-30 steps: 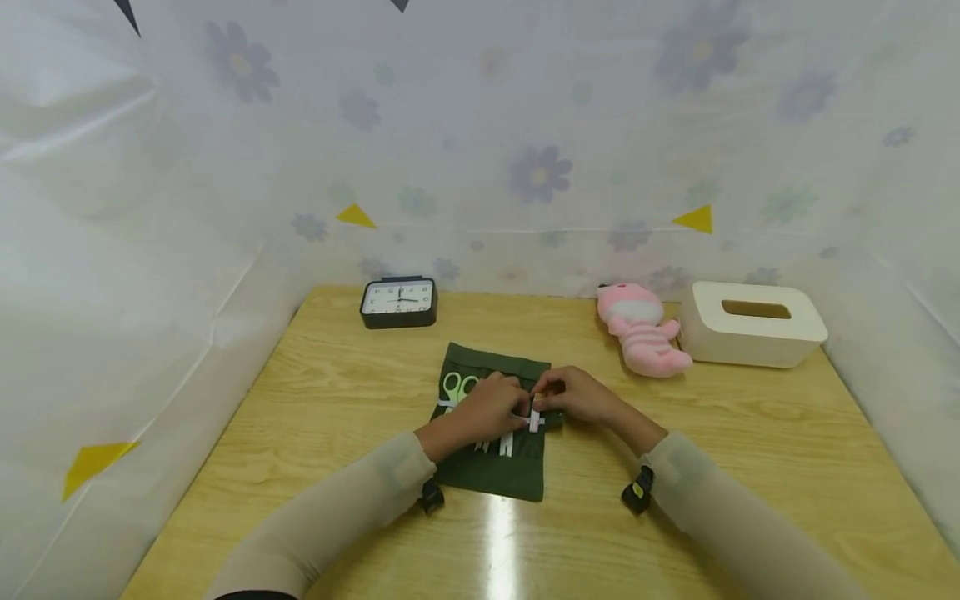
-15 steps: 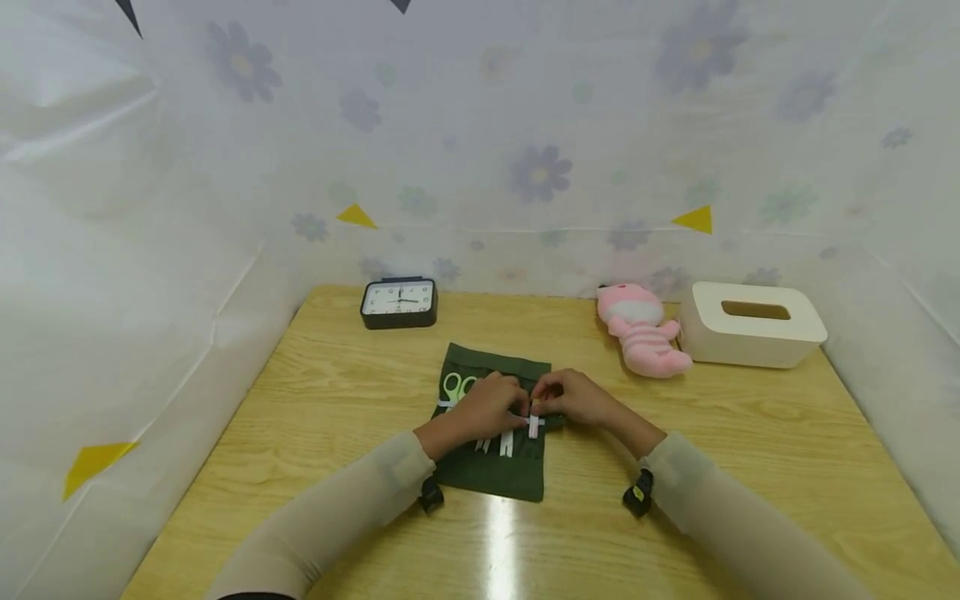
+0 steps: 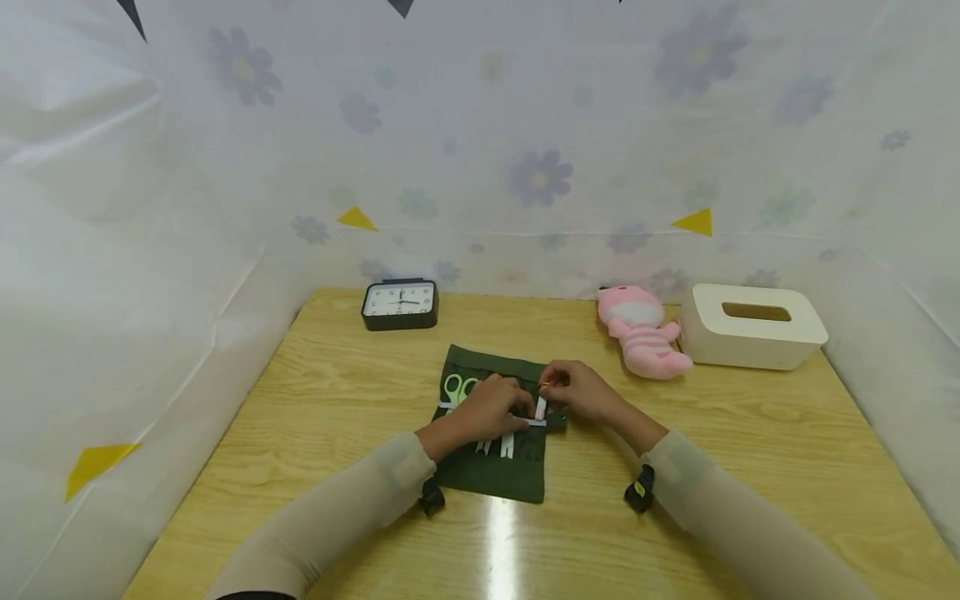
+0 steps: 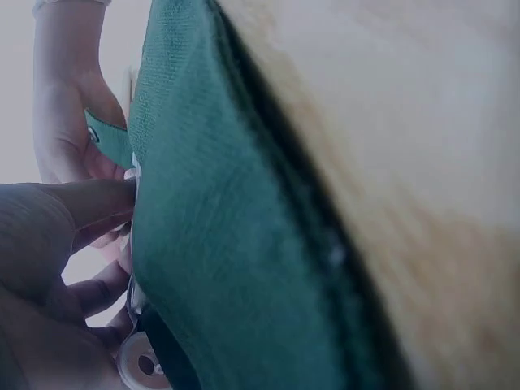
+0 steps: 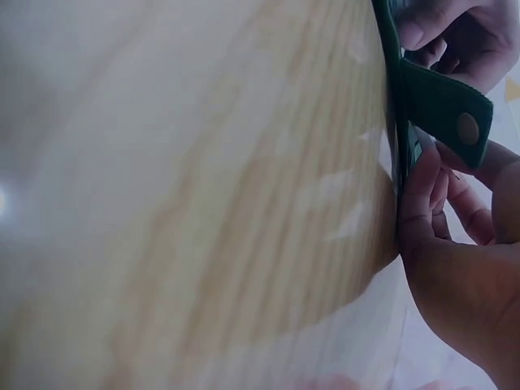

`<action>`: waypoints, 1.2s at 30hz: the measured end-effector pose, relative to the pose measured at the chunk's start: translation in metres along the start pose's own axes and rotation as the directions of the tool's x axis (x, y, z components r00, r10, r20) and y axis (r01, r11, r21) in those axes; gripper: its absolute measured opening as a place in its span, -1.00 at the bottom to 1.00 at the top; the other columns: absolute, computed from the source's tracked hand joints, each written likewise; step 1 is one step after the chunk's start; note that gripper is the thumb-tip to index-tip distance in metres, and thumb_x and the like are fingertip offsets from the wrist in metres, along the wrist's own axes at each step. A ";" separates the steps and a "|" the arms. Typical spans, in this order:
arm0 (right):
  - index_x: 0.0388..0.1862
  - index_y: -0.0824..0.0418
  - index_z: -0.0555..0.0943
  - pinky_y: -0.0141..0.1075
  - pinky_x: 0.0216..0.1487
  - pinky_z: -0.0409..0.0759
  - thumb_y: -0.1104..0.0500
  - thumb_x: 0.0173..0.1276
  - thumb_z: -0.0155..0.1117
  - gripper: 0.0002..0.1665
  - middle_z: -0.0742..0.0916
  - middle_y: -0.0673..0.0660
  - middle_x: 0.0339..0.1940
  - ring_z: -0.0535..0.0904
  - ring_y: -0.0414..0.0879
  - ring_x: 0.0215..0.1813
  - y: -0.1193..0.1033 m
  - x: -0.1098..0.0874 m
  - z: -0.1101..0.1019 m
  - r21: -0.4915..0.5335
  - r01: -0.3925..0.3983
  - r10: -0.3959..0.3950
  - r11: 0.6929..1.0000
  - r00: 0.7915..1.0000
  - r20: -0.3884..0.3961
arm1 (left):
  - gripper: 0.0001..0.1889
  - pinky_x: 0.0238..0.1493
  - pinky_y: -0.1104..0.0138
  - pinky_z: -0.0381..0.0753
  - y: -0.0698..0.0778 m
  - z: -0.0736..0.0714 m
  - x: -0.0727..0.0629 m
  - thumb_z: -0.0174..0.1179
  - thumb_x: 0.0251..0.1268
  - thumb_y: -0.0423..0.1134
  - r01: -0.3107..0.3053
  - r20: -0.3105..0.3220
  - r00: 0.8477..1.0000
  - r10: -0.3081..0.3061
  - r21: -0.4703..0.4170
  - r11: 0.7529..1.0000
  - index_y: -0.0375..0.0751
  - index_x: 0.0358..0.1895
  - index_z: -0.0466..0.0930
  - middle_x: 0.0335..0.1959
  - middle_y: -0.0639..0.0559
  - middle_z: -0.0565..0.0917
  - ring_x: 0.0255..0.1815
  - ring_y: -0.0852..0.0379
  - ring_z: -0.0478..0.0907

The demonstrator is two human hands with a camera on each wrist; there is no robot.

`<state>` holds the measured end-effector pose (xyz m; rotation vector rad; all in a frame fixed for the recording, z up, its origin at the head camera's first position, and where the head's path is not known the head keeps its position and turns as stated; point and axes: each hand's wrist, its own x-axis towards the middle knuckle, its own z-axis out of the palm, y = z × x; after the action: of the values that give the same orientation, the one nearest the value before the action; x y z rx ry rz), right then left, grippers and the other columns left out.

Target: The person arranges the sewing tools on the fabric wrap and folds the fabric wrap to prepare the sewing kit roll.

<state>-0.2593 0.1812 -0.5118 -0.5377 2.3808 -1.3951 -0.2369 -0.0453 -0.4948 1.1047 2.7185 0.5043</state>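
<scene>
A dark green fabric tool roll (image 3: pixel 491 482) lies unfolded on the table. Light green-handled scissors (image 3: pixel 453 388) sit under its white elastic strap (image 3: pixel 537 422) at the left, and white tool ends (image 3: pixel 507 446) show below the left hand. My left hand (image 3: pixel 491 408) lies across the roll, fingers curled, thumb and finger pinching the strap near its right end. My right hand (image 3: pixel 581 392) pinches the top of a small, slim white-and-pink piece (image 3: pixel 541 407), whose lower end meets the strap; its exact kind is unclear. A snap tab (image 5: pixel 447 110) sticks out from the roll's right edge.
A black-framed clock (image 3: pixel 401 304) stands at the back left of the wooden table (image 3: pixel 315 400). At the back right are a pink plush toy (image 3: pixel 643 333) and a cream tissue box (image 3: pixel 753 325). Patterned white sheeting (image 3: pixel 480 167) encloses the table.
My right hand first eased slightly down, then rose away from me, drawing the white-and-pink piece upward along the strap. My left hand has stayed almost still.
</scene>
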 end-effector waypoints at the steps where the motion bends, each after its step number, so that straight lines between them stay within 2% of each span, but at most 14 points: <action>1: -0.07 0.31 0.63 -0.18 -0.25 0.67 0.20 0.51 0.31 -0.83 0.69 0.18 -0.32 0.66 -0.01 -0.35 0.001 0.000 0.000 0.009 -0.003 0.003 1.000 1.000 0.000 | -0.89 -0.03 0.23 0.43 0.001 0.000 0.000 0.43 0.34 -0.06 0.007 -0.003 1.000 -0.007 0.002 1.000 0.18 -0.12 0.79 -0.24 0.23 0.63 -0.22 0.25 0.46; 5: -0.08 0.33 0.61 -0.20 -0.24 0.69 0.22 0.51 0.30 -0.83 0.68 0.18 -0.32 0.67 -0.02 -0.32 0.003 0.001 -0.001 0.037 -0.002 0.002 0.999 1.000 -0.003 | -0.95 -0.19 0.23 0.38 0.006 -0.001 0.003 0.45 0.31 -0.03 0.054 -0.003 0.999 -0.054 -0.002 0.999 0.21 -0.22 0.79 -0.25 0.23 0.60 -0.21 0.20 0.44; 10: -0.05 0.37 0.59 -0.17 -0.19 0.73 0.24 0.52 0.30 -0.81 0.67 0.24 -0.28 0.70 0.03 -0.27 0.002 0.000 -0.001 0.096 -0.004 0.004 0.995 1.000 -0.001 | -0.90 -0.24 0.20 0.34 0.009 -0.002 0.006 0.47 0.29 -0.07 0.092 -0.005 0.996 -0.092 -0.062 0.994 0.22 -0.37 0.75 -0.32 0.33 0.61 -0.25 0.21 0.45; 16: -0.07 0.38 0.65 -0.14 -0.21 0.71 0.26 0.50 0.32 -0.83 0.73 0.32 -0.27 0.70 0.12 -0.26 0.001 -0.001 -0.001 0.057 0.022 -0.024 0.998 0.999 0.030 | -0.84 -0.21 0.15 0.36 0.008 -0.001 0.009 0.47 0.30 -0.11 0.094 -0.007 0.995 -0.096 -0.119 0.988 0.19 -0.45 0.72 -0.43 0.41 0.63 -0.34 0.27 0.48; 19: -0.10 0.41 0.67 -0.16 -0.24 0.68 0.31 0.49 0.31 -0.85 0.74 0.36 -0.28 0.70 0.17 -0.27 -0.008 -0.004 -0.001 0.031 0.020 -0.021 0.999 0.999 0.047 | -0.82 -0.20 0.14 0.35 0.008 0.000 0.009 0.46 0.31 -0.12 0.093 -0.006 0.996 -0.095 -0.131 0.987 0.17 -0.47 0.71 -0.46 0.41 0.62 -0.36 0.28 0.49; 22: -0.12 0.41 0.68 -0.19 -0.26 0.66 0.30 0.48 0.33 -0.86 0.75 0.34 -0.29 0.69 0.12 -0.28 -0.008 -0.004 -0.002 0.011 0.023 -0.023 1.000 0.998 0.057 | -0.80 -0.20 0.14 0.34 0.008 0.001 0.009 0.45 0.32 -0.14 0.083 -0.002 0.997 -0.084 -0.124 0.989 0.15 -0.48 0.69 -0.48 0.39 0.62 -0.37 0.27 0.50; 28: -0.15 0.28 0.72 -0.24 -0.25 0.61 0.21 0.45 0.39 -0.86 0.77 0.13 -0.29 0.65 -0.07 -0.28 -0.001 -0.002 -0.003 -0.014 0.031 -0.030 0.999 0.996 0.083 | -0.77 -0.20 0.13 0.31 0.011 0.000 0.008 0.40 0.36 -0.19 0.075 0.035 0.997 -0.072 -0.085 0.994 0.13 -0.49 0.64 -0.42 0.32 0.56 -0.29 0.17 0.43; 36: -0.14 0.24 0.77 -0.23 -0.21 0.57 0.18 0.48 0.36 -0.85 0.80 0.08 -0.23 0.64 -0.12 -0.23 -0.002 -0.001 -0.004 -0.046 0.052 -0.046 0.998 0.991 0.128 | -0.73 -0.24 0.17 0.27 0.011 -0.002 0.009 0.34 0.43 -0.15 0.088 0.052 0.995 -0.084 -0.075 0.993 0.12 -0.51 0.59 -0.40 0.26 0.53 -0.32 0.12 0.40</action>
<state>-0.2604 0.1839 -0.5080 -0.6816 2.3202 -1.2843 -0.2365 -0.0322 -0.4890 0.9633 2.6671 0.5561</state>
